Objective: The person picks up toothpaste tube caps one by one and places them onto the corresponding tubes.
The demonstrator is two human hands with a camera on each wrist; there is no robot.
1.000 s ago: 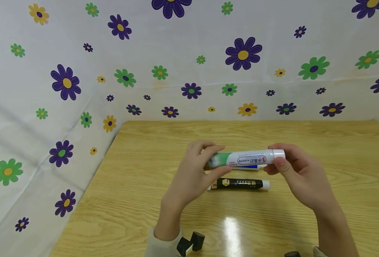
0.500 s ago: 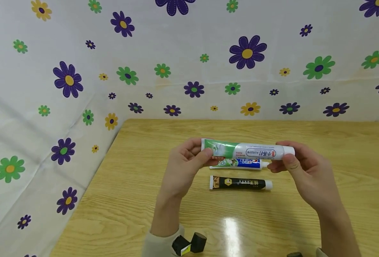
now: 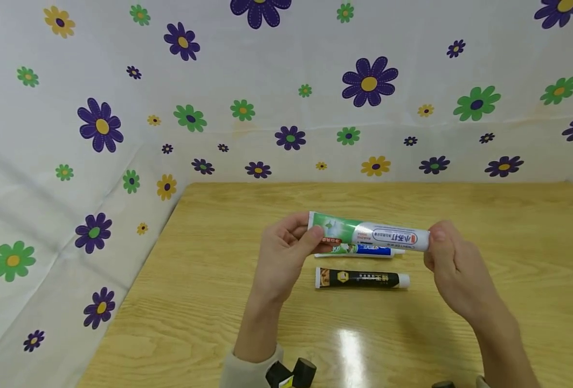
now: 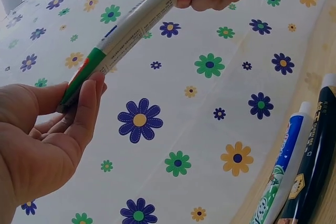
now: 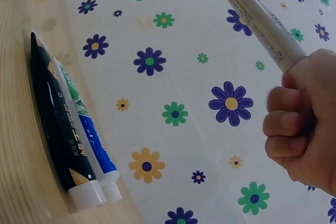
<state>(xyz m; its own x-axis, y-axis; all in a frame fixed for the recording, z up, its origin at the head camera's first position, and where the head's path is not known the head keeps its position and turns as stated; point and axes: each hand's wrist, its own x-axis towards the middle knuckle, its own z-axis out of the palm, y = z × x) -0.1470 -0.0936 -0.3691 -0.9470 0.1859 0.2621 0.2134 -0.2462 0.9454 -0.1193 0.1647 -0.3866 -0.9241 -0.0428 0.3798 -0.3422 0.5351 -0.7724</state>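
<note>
A green and white toothpaste tube (image 3: 364,230) is held up level above the table between both hands. My left hand (image 3: 282,258) pinches its flat green end between thumb and fingers. At the other end my right hand (image 3: 461,275) grips the white cap, which the thumb and curled fingers mostly hide. Behind and just below the held tube lies a blue and green toothpaste tube (image 3: 375,251), partly covered by it. Nearer to me lies a black toothpaste tube (image 3: 364,278) with a white cap. In the right wrist view the right fingers (image 5: 286,121) are curled in.
The wooden table (image 3: 194,302) runs back to a white cloth (image 3: 267,64) printed with flowers, which also hangs along the left side. Black devices (image 3: 291,373) are strapped at the wrists.
My left hand has shifted from around the tube's body to pinching its flat end. My right hand has turned and closed over the cap, and the tube's capped end has dipped slightly.
</note>
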